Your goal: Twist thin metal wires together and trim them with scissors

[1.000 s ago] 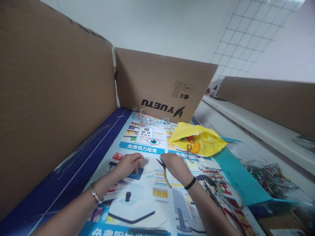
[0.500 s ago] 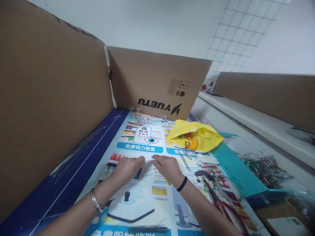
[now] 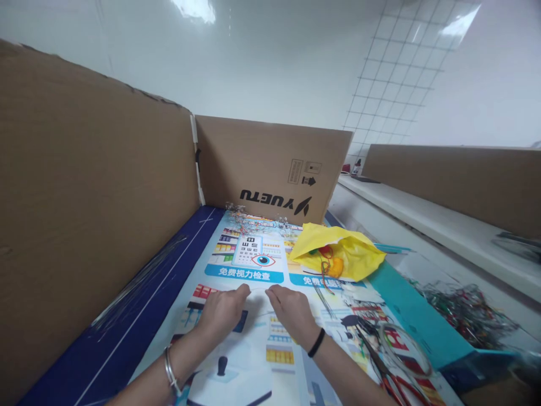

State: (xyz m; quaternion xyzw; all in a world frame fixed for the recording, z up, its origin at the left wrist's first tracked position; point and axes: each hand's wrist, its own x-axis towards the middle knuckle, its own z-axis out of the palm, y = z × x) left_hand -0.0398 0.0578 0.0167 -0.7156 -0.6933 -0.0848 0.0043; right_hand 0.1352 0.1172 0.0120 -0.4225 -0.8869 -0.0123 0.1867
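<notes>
My left hand (image 3: 225, 309) and my right hand (image 3: 291, 311) are held close together above the printed poster sheet (image 3: 249, 338). Thumb and fingers of both are pinched, and a thin pale strand (image 3: 258, 290), like fine wire or thread, seems to run across the small gap between them. Its ends are too fine to follow. Beyond the right hand lies a yellow pouch (image 3: 359, 256), its mouth spilling red and orange thread (image 3: 326, 262). Red-handled scissors (image 3: 382, 366) rest beside my right forearm, against a coil of clear line or wire (image 3: 406, 349).
Cardboard panels (image 3: 270, 152) wall off the back and left. Loose wires (image 3: 139, 276) lie along the left strip, and more wire bits (image 3: 240, 217) at the back. On the right stands a teal box flap (image 3: 416, 316) near a tangled wire heap (image 3: 469, 313).
My view has tilted upward, so the scene sits lower in the picture. Both hands stay pinched, and the gap between them looks slightly wider.
</notes>
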